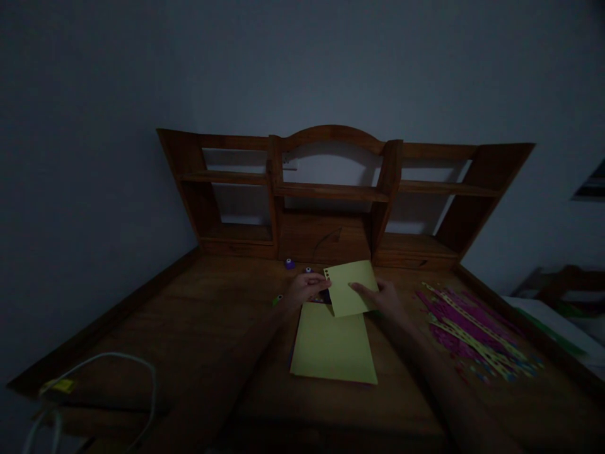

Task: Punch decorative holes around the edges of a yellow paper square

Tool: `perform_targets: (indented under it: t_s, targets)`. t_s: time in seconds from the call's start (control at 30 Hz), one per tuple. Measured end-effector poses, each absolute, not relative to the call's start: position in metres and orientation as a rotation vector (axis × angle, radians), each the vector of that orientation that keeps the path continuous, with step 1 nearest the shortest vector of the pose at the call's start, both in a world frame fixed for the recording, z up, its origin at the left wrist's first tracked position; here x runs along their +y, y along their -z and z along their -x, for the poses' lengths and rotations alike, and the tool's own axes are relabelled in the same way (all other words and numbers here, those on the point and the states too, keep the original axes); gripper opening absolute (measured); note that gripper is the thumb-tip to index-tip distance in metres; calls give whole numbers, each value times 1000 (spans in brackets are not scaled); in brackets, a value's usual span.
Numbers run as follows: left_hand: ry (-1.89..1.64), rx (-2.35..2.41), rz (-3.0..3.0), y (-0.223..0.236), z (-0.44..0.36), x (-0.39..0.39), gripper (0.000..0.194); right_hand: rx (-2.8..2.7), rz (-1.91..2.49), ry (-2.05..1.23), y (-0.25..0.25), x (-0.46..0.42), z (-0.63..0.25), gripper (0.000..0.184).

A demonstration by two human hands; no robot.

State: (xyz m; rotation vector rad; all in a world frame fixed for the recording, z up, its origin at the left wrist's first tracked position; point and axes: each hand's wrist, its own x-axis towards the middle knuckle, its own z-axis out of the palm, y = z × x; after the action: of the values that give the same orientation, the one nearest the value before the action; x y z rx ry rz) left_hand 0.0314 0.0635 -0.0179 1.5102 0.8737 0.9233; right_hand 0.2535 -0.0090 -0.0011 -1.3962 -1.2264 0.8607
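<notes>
A yellow sheet of paper (352,296) is held up over the desk, tilted, with a few small holes along its left edge. My right hand (384,297) grips it by the right side, thumb on top and fingers behind. At the punched left edge, my left hand (305,289) has its fingertips closed on the paper. A stack of yellow paper (333,347) lies just below, partly covered by the held sheet. Near my left hand are a purple craft punch (289,264), another small purple one (309,270) and a green one (278,300). Something dark behind the sheet is mostly hidden.
Punched pink and yellow paper strips (467,328) with loose bits are piled on the right of the wooden desk (189,315). A wooden shelf unit (331,190) stands along the back. At the lower left runs a white cable (113,355) beside a yellow object (59,386).
</notes>
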Motion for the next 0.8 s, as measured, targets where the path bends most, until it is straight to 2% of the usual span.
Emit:
perform_targets:
  t_s: [0.43,0.8]
  targets:
    - [-992,766,-1462,13,-30,60,35,-1169,1399,-879,6,-8,-253,51]
    - [-1012,752,-1373,10,-33,58,40,-1175,1375,-873,5,-10,-251,50]
